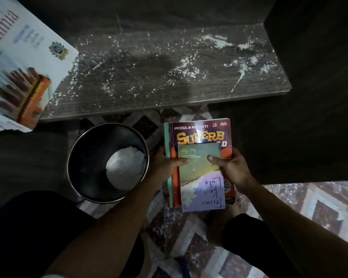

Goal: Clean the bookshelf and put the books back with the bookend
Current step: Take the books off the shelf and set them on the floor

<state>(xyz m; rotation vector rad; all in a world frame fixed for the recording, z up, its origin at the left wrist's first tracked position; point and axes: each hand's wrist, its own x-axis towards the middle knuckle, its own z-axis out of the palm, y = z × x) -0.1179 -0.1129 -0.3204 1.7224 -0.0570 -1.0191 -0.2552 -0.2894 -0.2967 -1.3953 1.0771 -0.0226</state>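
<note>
A stack of books (199, 135) hangs above the floor, below the shelf's front edge. Its large top cover reads "SUPERB"; a smaller green and purple book (201, 177) lies on that. My left hand (167, 163) grips the stack's left edge with the thumb on top. My right hand (231, 167) grips the right edge, thumb pressing the small book. The dark wooden shelf board (159, 77) above is strewn with white crumbs and dust. A white "Kimia" book (22, 63) lies at the shelf's left end. No bookend is in view.
A round black bin (88, 157) with a white crumpled wad inside stands on the patterned floor left of the stack. The shelf's dark side panel (317, 77) rises on the right. My knees sit at the bottom of the view.
</note>
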